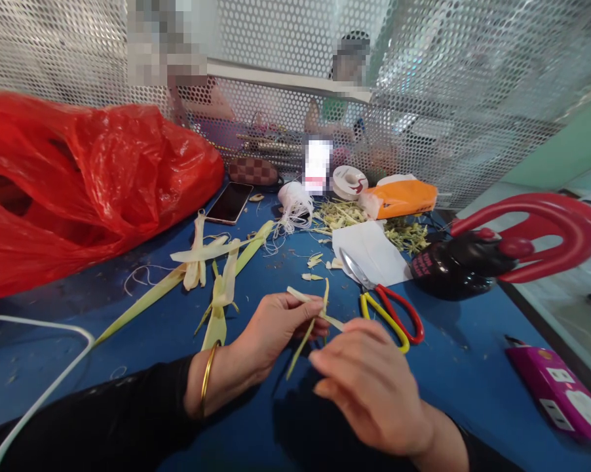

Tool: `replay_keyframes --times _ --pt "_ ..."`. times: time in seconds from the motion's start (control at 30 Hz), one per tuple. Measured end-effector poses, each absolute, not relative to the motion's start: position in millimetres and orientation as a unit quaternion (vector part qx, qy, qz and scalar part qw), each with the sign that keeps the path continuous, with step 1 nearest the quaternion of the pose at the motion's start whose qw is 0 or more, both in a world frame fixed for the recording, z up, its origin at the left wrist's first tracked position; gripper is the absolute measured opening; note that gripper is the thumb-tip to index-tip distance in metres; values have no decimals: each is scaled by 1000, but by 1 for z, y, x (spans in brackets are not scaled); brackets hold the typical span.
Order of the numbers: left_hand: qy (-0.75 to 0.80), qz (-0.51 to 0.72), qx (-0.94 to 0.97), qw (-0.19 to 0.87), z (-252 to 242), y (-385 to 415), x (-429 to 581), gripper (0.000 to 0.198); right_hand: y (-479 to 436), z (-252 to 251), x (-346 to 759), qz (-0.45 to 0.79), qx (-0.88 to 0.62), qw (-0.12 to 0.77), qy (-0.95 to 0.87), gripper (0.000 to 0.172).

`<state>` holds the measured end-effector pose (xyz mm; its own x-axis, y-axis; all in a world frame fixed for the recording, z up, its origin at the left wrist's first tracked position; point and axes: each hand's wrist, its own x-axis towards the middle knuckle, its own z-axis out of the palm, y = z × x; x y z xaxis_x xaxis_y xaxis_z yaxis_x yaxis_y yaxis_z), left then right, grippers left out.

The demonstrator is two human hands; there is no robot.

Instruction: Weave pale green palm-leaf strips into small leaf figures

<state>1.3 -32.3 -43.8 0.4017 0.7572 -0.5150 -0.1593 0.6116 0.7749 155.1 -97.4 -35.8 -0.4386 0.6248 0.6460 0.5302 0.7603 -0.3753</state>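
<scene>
My left hand (pixel 280 324), with a gold bangle at the wrist, pinches crossed pale green leaf strips (pixel 300 349) between thumb and fingers. The strips look like corn husk. My right hand (pixel 371 387) is close on the right, its fingers bent and smeared by motion. One strip's end runs up to these fingers, but I cannot tell whether they grip it. Two folded husk pieces lie on the blue table: one crossed piece (pixel 196 252) and another (pixel 223 288) beside my left forearm. Scissors (pixel 386 311) with one red and one yellow handle lie beyond my right hand.
A red plastic bag (pixel 103 164) fills the left side. A phone (pixel 230 202), white string (pixel 295 204), a ribbon spool (pixel 349 182), an orange packet (pixel 403 196) and dried plant bits (pixel 342 214) lie behind. At right are a black bottle (pixel 453 265) and a purple power strip (pixel 558 390).
</scene>
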Motion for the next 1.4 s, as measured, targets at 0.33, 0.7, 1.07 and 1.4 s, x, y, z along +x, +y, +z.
replay_keyframes --times 0.33,0.7,1.07,1.4 --pt "431 242 394 775 -36 -36 0 30 -69 -45 161 555 -526 481 -429 19" --pt "390 227 454 768 -45 -37 0 14 -75 -52 156 519 -538 517 -418 24" --pt "389 202 466 769 -43 -35 -2 15 -76 -52 153 496 -546 536 -409 23" --pt "418 230 442 760 -43 -36 1 20 -71 -51 158 507 -556 507 -421 26"
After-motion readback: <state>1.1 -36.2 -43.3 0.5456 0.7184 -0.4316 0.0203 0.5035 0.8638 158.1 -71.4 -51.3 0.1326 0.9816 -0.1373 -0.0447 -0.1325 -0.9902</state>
